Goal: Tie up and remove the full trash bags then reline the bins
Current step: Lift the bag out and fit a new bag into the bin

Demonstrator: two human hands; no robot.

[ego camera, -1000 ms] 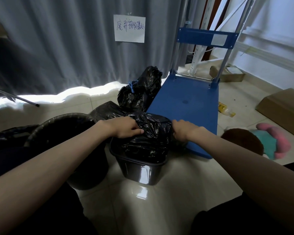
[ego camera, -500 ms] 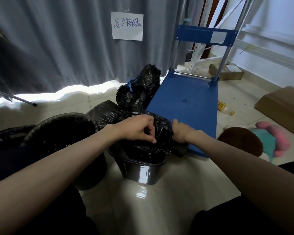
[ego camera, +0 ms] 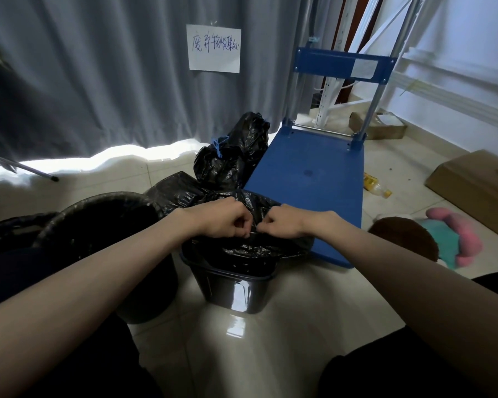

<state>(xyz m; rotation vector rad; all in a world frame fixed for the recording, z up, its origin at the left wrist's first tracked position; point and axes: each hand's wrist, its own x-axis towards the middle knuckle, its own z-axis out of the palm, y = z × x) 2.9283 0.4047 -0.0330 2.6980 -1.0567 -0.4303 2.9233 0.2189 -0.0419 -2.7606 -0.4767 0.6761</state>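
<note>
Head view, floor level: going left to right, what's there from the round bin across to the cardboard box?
Round bin → square bin with the bag both hands are gathering → blue cart → yellow bottle → plush toy → cardboard box.

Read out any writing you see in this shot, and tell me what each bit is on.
"废弃物收集处": handwritten in blue on the white paper sheet fixed to the grey curtain.
Pale sticker on the blue cart's handle panel: too blurred to read.
Yellow bottle on the floor: label unreadable.

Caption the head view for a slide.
Both hands, left hand and right hand, pinch the black bag shut over the small bin.
</note>
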